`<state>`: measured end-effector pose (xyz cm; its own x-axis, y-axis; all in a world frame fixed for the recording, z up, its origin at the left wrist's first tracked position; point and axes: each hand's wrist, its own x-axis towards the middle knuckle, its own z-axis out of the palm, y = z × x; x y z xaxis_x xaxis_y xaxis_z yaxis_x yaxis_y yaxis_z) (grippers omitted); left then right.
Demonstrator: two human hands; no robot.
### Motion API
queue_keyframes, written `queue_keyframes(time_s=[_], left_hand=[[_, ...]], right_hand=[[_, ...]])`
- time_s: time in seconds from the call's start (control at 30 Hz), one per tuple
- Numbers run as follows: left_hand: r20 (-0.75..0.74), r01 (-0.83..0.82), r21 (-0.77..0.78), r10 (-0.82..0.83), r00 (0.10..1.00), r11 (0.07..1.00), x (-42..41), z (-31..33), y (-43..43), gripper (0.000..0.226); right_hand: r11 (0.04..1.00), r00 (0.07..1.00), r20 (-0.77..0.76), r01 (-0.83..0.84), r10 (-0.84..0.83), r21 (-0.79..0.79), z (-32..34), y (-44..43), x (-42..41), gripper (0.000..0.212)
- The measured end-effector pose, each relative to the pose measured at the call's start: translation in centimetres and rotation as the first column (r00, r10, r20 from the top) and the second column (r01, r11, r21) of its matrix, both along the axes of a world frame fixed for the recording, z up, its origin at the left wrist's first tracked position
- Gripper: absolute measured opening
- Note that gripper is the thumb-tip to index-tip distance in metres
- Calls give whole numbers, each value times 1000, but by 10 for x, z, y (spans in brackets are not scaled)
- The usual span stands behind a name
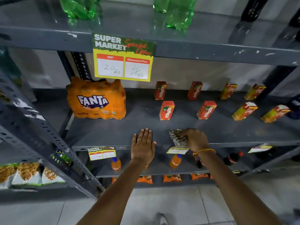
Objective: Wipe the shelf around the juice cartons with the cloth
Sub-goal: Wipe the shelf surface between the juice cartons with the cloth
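Left hand (143,143) flat, fingers spread, on the shelf (105,132) near edge; right hand (195,139) apparently bunches the cloth (177,138) there, juice cartons (166,110) farther back, right.

**Stock count on the grey shelves**

Middle shelf (113,130): eight juice cartons in all, four red Maaza cartons (166,110) and four yellow-and-red cartons (244,111), plus one orange Fanta multipack (96,99).

Top shelf: two groups of green bottles (177,12); the number in each cannot be told.

Lower shelf: two orange drink bottles (175,161) and one cola bottle (232,158) show clearly.

Price signs: one large (123,57), three small ones (102,153) below.

Two hands, one cloth (177,138).
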<state>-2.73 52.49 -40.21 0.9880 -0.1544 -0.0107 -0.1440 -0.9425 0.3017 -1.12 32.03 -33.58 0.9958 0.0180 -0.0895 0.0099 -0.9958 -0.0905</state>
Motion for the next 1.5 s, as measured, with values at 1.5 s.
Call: queue_keyframes(time_s=[1.5], left_hand=[[39,-70,56,68,997,996,16,-3,-262,61]], right_hand=[[998,988,155,-32,24,53,3,-222,23,24]])
